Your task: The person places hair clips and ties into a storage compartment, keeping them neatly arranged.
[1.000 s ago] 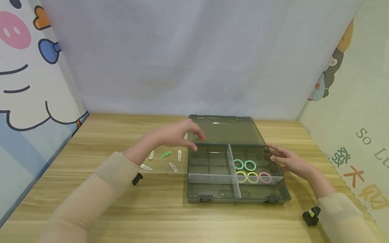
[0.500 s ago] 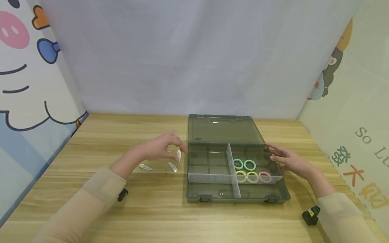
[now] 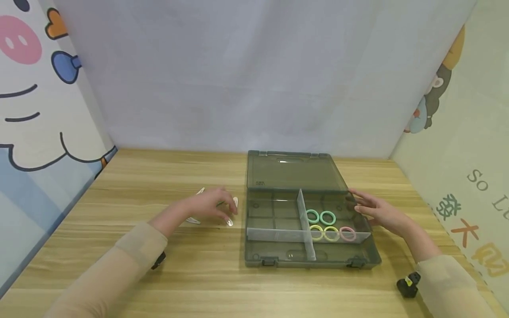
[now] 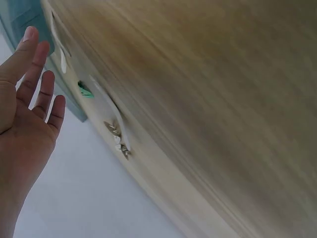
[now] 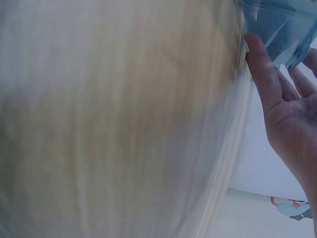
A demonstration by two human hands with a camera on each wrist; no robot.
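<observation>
My left hand (image 3: 210,204) hovers low over the scattered snap hair clips, left of the box; its thumb tip is right at one white clip. Fingers extended, it holds nothing in the left wrist view. A white clip (image 3: 236,202) shows beyond the fingertips, another white clip (image 3: 193,221) beside the wrist. The green clip (image 4: 84,89) is mostly covered by the hand in the head view. My right hand (image 3: 379,214) rests straight fingers against the right side of the open grey see-through box (image 3: 274,263).
Dividers split the box; its back right compartment holds green hair ties (image 3: 328,217), yellow hair ties (image 3: 331,234) and a pink hair tie (image 3: 347,234). The lid (image 3: 294,172) lies folded back toward the white cloth (image 3: 246,88). Patterned panels flank the wooden table (image 3: 191,282).
My left hand has moved from above the box's left edge leftward and down to the hair clips. My right hand stays at the box's side.
</observation>
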